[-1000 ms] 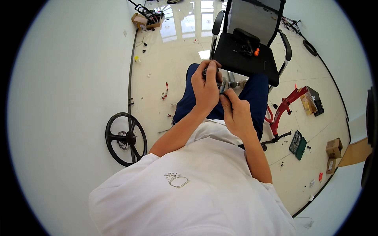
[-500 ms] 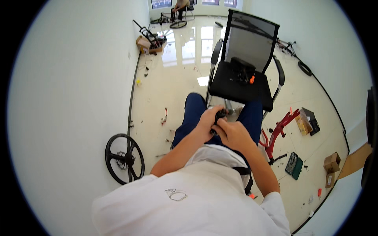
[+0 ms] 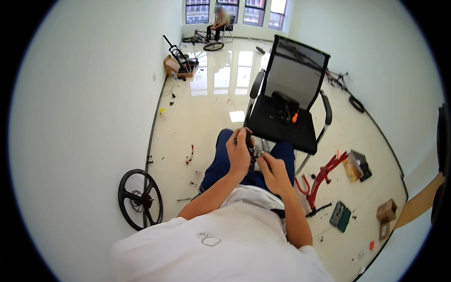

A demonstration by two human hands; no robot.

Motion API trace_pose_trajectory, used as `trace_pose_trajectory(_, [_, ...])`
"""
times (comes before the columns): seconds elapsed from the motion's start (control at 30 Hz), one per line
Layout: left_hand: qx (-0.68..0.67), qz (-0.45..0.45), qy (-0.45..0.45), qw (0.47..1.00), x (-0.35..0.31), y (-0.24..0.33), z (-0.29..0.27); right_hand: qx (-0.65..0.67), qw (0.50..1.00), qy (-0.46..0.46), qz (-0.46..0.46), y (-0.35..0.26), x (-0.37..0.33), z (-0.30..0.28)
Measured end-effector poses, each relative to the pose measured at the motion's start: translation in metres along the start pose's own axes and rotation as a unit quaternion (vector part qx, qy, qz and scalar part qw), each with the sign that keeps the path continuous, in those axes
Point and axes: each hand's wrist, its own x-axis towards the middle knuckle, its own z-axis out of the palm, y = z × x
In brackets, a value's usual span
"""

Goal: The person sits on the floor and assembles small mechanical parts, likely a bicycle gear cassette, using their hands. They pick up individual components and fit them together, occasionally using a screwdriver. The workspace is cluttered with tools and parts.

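In front of my lap, my left hand (image 3: 238, 152) is closed around a small dark part with shiny metal bits (image 3: 252, 150). Its exact kind is hidden by the fingers. My right hand (image 3: 275, 174) is just to the right and nearer to me, its fingers pinched together at the near side of the part. Whether they grip the part itself or some small piece on it, I cannot make out. Beyond both hands stands a black mesh office chair (image 3: 282, 124), with dark parts and an orange-handled tool (image 3: 294, 117) on its seat.
A black spoked wheel (image 3: 123, 197) leans at the left wall. On the right lie a red bike frame (image 3: 322, 176), a green tool case (image 3: 345, 221) and cardboard boxes (image 3: 386, 211). Far off, a person (image 3: 221, 23) sits near a bicycle wheel (image 3: 213, 46).
My hands have drawn slightly apart; the left tilts upward with the dark part and more of it shows. The view has tipped up, so the windows and seated person show more.
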Motion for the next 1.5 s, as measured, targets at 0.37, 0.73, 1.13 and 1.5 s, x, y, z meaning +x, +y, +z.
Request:
trace_pose_trajectory(0.37, [-0.023,-0.096,-0.133,0.986,-0.005,-0.020,-0.010,0.056,0.996,0.026,0.061,0.047,-0.012,-0.020])
trace_pose_trajectory(0.73, [0.166,0.186,-0.055,0.967,0.018,-0.032,0.035,0.074,0.991,0.105,0.036,0.080,0.006,-0.010])
trace_pose_trajectory(1.13, [0.151,0.071,-0.123,0.978,0.035,-0.044,0.012,0.038,0.984,0.143,0.095,0.071,0.002,0.010])
trace_pose_trajectory(1.5, [0.251,0.229,-0.056,0.939,0.022,-0.057,0.006,-0.011,0.987,0.140,0.078,0.078,-0.008,0.024])
